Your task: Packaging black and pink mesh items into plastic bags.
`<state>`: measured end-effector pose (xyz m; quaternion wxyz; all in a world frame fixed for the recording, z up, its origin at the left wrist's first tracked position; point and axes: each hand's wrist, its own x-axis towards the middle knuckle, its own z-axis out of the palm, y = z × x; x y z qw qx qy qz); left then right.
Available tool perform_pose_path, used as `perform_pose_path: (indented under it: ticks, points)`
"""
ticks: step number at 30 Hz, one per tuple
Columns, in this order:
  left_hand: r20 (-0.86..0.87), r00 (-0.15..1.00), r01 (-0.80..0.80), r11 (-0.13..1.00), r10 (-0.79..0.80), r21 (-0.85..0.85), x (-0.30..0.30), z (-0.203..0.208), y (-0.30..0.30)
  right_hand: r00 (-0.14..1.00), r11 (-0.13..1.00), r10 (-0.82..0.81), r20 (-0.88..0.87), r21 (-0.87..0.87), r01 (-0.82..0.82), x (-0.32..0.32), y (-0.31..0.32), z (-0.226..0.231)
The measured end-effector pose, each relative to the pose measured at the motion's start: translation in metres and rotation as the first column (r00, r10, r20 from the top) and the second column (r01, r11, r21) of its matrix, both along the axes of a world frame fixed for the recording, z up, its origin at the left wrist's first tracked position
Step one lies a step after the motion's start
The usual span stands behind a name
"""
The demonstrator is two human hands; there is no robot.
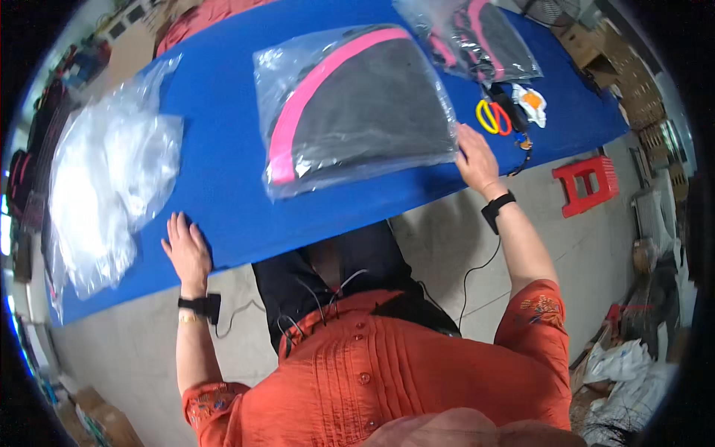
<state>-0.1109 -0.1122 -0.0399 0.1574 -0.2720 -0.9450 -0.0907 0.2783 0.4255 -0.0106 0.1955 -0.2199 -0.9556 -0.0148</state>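
Observation:
A dark grey folded item with a curved bright pink band lies flat inside a clear plastic bag (357, 104) on the blue-covered table (231, 231). My right hand (477, 159) touches the bag's lower right edge, its fingers fairly straight and no firm grip visible. Near the table's front edge my left hand (188, 251) rests palm down with fingers spread, holding nothing. Beyond it, at the left, sits a heap of clear plastic bags (112, 179). Scissors (493, 118) with yellow and red handles lie to the right of the packed item.
Another bagged grey-and-pink item (495, 45) lies at the far right of the table. An orange-and-white packet (531, 103) is beside the scissors. A red plastic stool (586, 186) stands on the floor at the right. Cables hang from both wrist bands. Cardboard boxes (588, 48) stand behind the table.

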Motion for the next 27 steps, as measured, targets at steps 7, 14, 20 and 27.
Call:
perform_pose_path:
  ticks: [7, 14, 20, 27]
  points:
    - [0.070, 0.997, -0.018, 0.999, 0.015, 0.042, 0.001, 0.005, -0.003, 0.998, 0.998, 0.019, -0.062, -0.051, -0.022, -0.001, -0.018, 0.016]
    - [0.141, 0.983, -0.119, 0.993, 0.114, 0.024, -0.003, 0.004, -0.004, 0.999, 0.992, 0.046, -0.022, -0.114, -0.049, -0.007, -0.016, 0.021]
    - [0.102, 0.994, -0.034, 0.999, 0.031, 0.025, 0.000, 0.002, -0.004, 0.998, 0.984, 0.027, 0.064, -0.176, -0.015, -0.004, -0.014, 0.032]
    - [0.026, 0.999, -0.033, 0.998, 0.031, 0.055, -0.004, -0.005, -0.021, 0.986, 0.960, 0.053, 0.158, -0.279, -0.007, -0.012, -0.006, 0.038]
